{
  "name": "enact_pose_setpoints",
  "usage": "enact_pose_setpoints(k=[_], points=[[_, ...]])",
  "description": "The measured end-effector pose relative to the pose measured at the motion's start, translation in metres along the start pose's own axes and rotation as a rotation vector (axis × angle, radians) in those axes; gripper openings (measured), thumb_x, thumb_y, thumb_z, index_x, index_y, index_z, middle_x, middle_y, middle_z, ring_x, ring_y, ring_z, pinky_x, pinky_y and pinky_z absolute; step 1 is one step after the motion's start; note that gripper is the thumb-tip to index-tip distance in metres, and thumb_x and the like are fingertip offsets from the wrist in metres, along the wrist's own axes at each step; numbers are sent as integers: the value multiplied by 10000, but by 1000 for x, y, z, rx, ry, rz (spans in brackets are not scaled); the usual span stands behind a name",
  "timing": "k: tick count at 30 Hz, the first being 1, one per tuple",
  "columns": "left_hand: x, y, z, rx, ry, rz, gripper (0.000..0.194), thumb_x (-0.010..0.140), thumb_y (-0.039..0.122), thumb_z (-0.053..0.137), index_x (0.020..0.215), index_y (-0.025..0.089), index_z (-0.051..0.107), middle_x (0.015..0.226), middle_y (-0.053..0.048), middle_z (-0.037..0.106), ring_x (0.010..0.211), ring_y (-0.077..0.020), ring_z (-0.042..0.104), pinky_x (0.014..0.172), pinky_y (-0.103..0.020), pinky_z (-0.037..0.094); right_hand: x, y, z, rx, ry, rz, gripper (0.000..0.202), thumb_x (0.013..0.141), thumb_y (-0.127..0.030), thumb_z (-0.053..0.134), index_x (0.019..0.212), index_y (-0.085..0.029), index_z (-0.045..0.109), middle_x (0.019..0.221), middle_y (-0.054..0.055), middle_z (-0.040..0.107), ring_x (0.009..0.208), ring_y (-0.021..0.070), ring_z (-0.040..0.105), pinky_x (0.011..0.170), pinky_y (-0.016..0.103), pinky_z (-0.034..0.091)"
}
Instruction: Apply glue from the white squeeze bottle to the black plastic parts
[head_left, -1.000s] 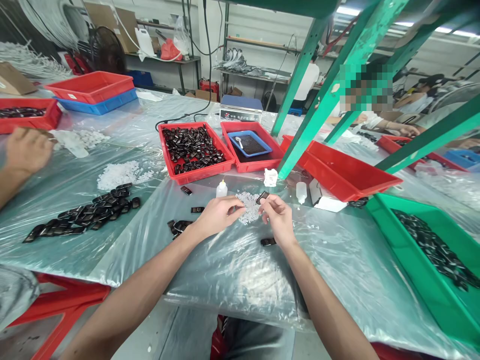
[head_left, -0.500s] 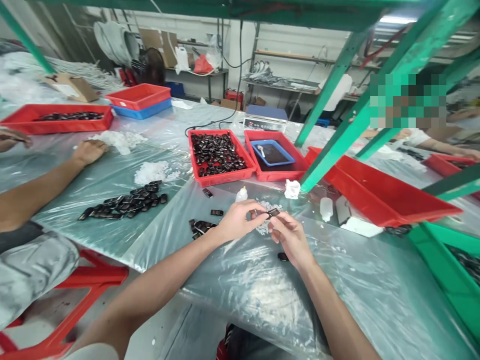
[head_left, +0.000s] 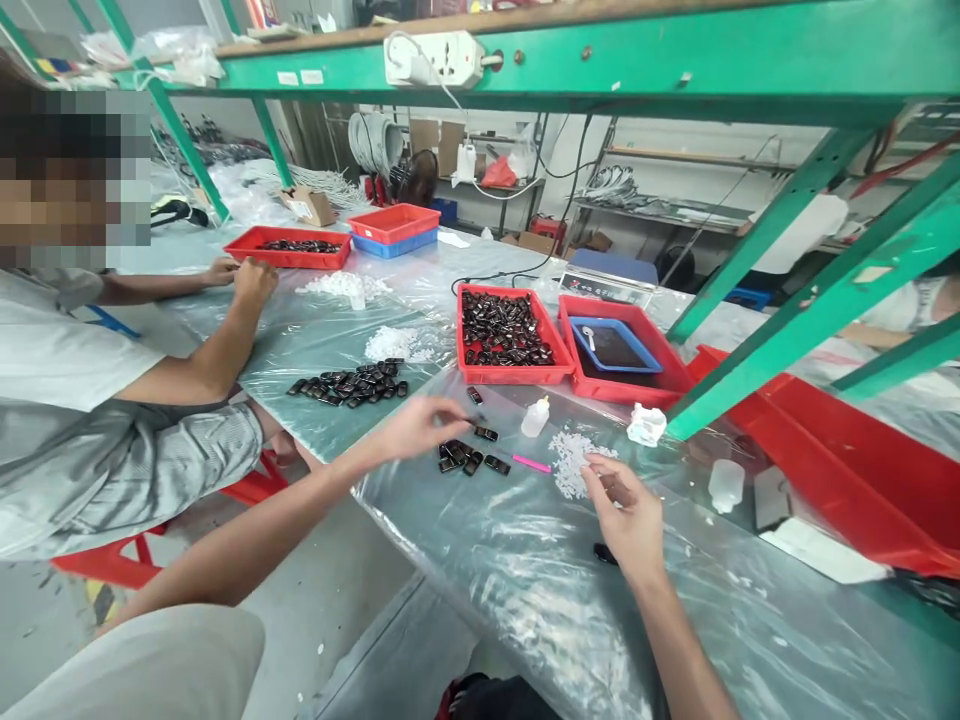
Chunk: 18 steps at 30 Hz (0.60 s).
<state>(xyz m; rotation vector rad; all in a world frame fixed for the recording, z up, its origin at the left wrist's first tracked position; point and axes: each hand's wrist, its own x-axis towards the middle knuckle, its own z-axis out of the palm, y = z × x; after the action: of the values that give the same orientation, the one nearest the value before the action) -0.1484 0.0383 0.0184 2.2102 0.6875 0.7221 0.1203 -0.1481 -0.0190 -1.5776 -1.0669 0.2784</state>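
My left hand [head_left: 421,428] is closed in a pinch over a small group of glossy black cases [head_left: 471,458], with a small dark piece at its fingertips that looks like one more black case [head_left: 475,420]. At the edge of a heap of tiny white pieces [head_left: 570,462], my right hand [head_left: 628,515] has thumb and forefinger together; whatever is between them is too small to make out. A thin pink stick [head_left: 531,463] lies between the hands. Partly behind my right hand is a single black case [head_left: 604,553].
Beyond my hands stand a white squeeze bottle [head_left: 535,418], a red tray of black cases [head_left: 517,375] and a red tray [head_left: 619,388] holding a blue one. A green post [head_left: 739,365] rises at right. A co-worker [head_left: 67,340] sits at left, near another black pile [head_left: 349,384].
My hands have parted: the left went left to the black cases, the right stayed by the white pieces. The view has swung left, bringing the co-worker into sight, and the pink stick now shows.
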Motion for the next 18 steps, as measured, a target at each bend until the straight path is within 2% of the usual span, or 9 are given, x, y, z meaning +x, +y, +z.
enact_pose_setpoints(k=[4,7,9,11,13,15,18], points=[[-24,-68,-74,393,330,-284,272,893,416,624,889,184,768,949,-94,790,830,-249,700,744,-326,515,-3,-2,-2,-72,12,-49,332,873,-523,673,949,-209,748,797,71,722,584,181,606,531,301,503],[-29,-100,-116,582,377,-458,289,881,397,590,882,171,770,951,-129,776,872,-288,692,776,-357,506,1,-6,-9,-190,104,-135,337,899,-512,637,942,-200,755,836,93,754,595,187,619,556,309,513],[-32,-107,-130,592,367,-464,311,862,414,587,911,171,774,986,-140,768,908,-298,690,811,-365,508,6,-12,-16,-275,125,-169,347,915,-510,611,940,-193,751,834,95,763,593,190,628,569,309,522],[-37,-105,-130,540,390,-402,366,856,459,580,970,171,774,1023,-144,760,947,-302,687,853,-371,508,9,-19,-26,-373,-1,-174,346,935,-507,575,930,-205,744,830,81,771,596,194,650,576,304,534],[-46,-94,-119,454,441,-338,412,870,502,559,1010,174,765,1043,-134,757,977,-297,683,871,-370,504,5,-24,-36,-495,-221,-179,315,950,-492,555,935,-238,740,873,60,781,623,201,684,579,301,542],[-59,-78,-99,343,454,-311,399,890,514,546,991,190,755,1052,-108,760,971,-278,683,825,-349,500,-8,-26,-46,-614,-380,-199,263,962,-455,550,989,-270,735,970,47,785,718,224,732,611,311,564],[-74,-47,-63,225,380,-310,363,904,521,559,960,214,743,1072,-77,763,901,-246,668,704,-318,466,-36,-23,-60,-730,-459,-251,242,972,-371,546,1138,-281,697,1110,58,762,935,267,756,749,361,606]])
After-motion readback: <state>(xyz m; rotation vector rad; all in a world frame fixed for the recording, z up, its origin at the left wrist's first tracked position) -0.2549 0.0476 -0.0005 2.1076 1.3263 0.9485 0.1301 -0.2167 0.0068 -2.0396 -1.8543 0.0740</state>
